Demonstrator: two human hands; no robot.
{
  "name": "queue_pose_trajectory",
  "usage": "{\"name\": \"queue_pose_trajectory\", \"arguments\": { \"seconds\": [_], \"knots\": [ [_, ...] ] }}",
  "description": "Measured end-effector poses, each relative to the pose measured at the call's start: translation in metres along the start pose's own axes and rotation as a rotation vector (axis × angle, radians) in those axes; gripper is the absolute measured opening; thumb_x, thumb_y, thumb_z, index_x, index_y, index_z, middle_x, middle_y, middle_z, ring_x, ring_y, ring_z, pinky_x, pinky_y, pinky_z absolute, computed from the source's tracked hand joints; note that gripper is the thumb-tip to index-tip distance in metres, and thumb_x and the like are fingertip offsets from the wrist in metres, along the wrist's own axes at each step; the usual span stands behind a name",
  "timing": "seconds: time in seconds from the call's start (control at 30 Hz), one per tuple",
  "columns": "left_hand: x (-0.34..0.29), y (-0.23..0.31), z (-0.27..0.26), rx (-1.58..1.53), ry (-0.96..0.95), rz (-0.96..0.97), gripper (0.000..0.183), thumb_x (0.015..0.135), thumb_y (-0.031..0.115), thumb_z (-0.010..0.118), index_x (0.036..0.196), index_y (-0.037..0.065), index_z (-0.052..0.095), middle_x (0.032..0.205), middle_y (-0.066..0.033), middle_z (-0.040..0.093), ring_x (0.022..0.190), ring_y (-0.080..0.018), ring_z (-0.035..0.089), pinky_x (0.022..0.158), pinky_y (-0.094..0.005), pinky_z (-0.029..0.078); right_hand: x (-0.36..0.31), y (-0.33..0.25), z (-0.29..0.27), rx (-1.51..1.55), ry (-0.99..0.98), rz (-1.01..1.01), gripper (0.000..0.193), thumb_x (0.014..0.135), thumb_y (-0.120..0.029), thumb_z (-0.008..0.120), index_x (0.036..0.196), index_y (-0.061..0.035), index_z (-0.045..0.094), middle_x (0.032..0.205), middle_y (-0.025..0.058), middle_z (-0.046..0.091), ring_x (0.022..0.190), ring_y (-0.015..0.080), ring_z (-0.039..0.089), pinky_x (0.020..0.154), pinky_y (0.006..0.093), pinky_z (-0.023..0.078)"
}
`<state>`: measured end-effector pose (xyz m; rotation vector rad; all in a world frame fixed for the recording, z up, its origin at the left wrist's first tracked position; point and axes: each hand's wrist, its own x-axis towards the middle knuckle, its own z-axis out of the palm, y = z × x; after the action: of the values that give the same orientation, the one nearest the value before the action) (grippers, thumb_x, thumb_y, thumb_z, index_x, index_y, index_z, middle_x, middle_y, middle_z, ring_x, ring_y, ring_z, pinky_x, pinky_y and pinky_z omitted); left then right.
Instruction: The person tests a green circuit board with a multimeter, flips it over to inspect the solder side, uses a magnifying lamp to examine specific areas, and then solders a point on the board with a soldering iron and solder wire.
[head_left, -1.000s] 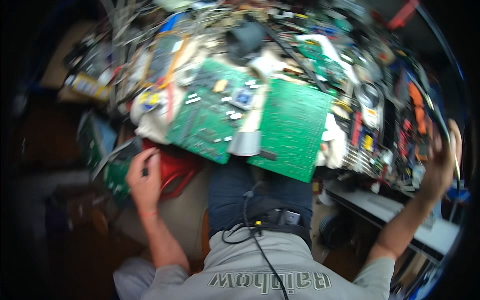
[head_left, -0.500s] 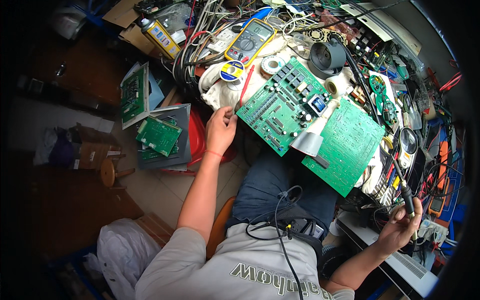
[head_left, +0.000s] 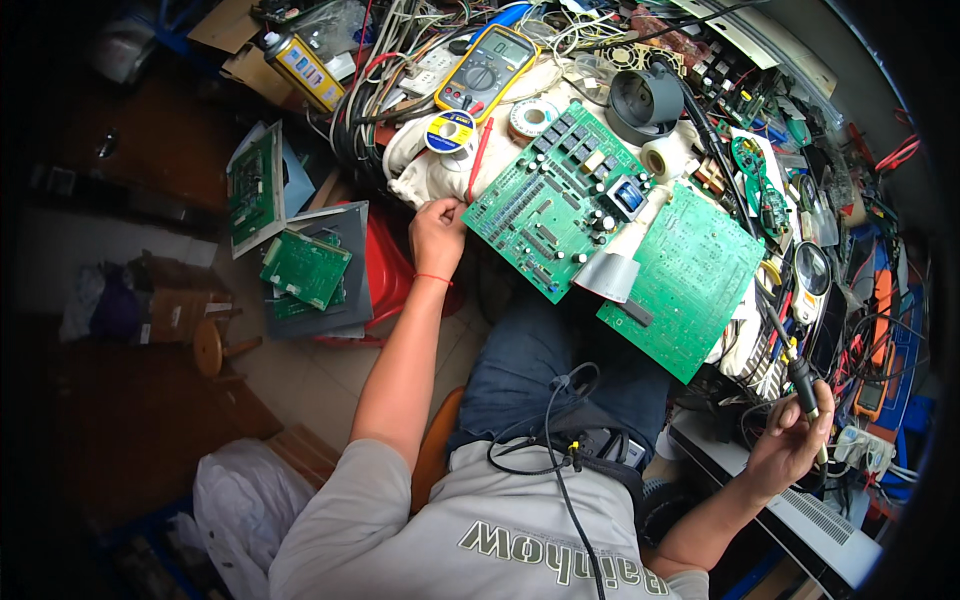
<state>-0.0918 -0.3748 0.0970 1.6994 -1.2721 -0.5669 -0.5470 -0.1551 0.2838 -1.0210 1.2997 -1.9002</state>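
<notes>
My right hand [head_left: 790, 445], at the lower right, is wrapped round the dark handle of a soldering iron [head_left: 802, 385], whose metal shaft points up and left. My left hand [head_left: 438, 238] is at the left corner of a green circuit board [head_left: 545, 215] with black chips, capacitors and a blue component. Its fingers are curled together, and whatever is between them is hidden. A second green board [head_left: 685, 275], mostly bare with one long black connector, lies to the right. Between the boards sits a grey funnel-shaped piece [head_left: 608, 277].
Beyond the boards are a yellow multimeter [head_left: 488, 70], a solder spool [head_left: 451, 132], a red probe [head_left: 481, 160] and a grey cup-shaped piece [head_left: 640, 105]. Cables and parts crowd the bench's right side near a magnifier [head_left: 811, 270]. Several boards [head_left: 305, 268] lie over a red stool [head_left: 388, 270] on the left.
The whole view has shifted slightly. My right hand has brought the soldering iron a little to the left and up. My left hand stays by the board's left corner, its fingers slightly closer in.
</notes>
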Motion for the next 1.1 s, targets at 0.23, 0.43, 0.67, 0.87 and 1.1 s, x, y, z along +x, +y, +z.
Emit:
{"name": "queue_pose_trajectory", "arguments": {
  "seconds": [0.23,0.43,0.67,0.87,1.1],
  "knots": [
    [-0.01,0.002,-0.02,-0.146,-0.026,-0.057,0.015,0.096,0.013,0.07,0.095,-0.001,0.068,0.078,-0.0087,0.07,0.071,-0.0143,0.066,0.068,-0.031,0.052,0.003,0.001,0.005,0.031,-0.015,0.006,0.053,0.112,-0.038,0.047,0.139,0.0074,0.055,0.073,0.0051,0.056,0.061,0.0089,0.044,0.054,0.0221,0.032],
    [-0.076,0.018,-0.087,-0.404,-0.376,-0.299,0.018,0.107,0.018,0.063,0.111,0.001,0.067,0.086,-0.0027,0.067,0.079,-0.0088,0.06,0.073,-0.0252,0.048,0.007,0.001,0.008,0.078,-0.032,0.012,0.053,0.112,-0.039,0.047,0.137,0.0067,0.056,0.073,0.0058,0.057,0.059,0.0093,0.044,0.053,0.0221,0.033],
    [-0.138,0.075,-0.125,-0.583,-0.707,-0.437,0.023,0.108,0.017,0.06,0.113,-0.003,0.07,0.102,-0.0097,0.074,0.092,-0.0139,0.067,0.08,-0.0284,0.052,0.007,0.0,0.028,0.123,-0.07,-0.037,0.055,0.11,-0.044,0.05,0.139,0.0034,0.052,0.073,0.0054,0.06,0.057,0.0108,0.047,0.053,0.0247,0.036],
    [-0.136,0.143,-0.105,-0.578,-0.847,0.081,0.017,0.1,0.012,0.071,0.104,-0.004,0.077,0.106,-0.0143,0.072,0.094,-0.018,0.065,0.083,-0.0311,0.051,0.001,-0.008,0.074,0.094,-0.268,-0.158,0.036,0.106,-0.034,0.065,0.128,-0.0058,0.055,0.086,0.0108,0.064,0.058,0.012,0.053,0.051,0.024,0.045],
    [-0.13,0.193,-0.068,-0.874,-0.908,-0.078,0.019,0.104,0.012,0.069,0.109,-0.005,0.075,0.092,-0.0106,0.071,0.075,-0.0145,0.061,0.069,-0.0276,0.05,0.005,-0.001,0.129,-0.148,-0.694,-0.271,0.028,0.09,-0.009,0.082,0.115,-0.0044,0.07,0.115,0.0232,0.075,0.102,0.0348,0.076,0.085,0.0419,0.062]
  ]
}}
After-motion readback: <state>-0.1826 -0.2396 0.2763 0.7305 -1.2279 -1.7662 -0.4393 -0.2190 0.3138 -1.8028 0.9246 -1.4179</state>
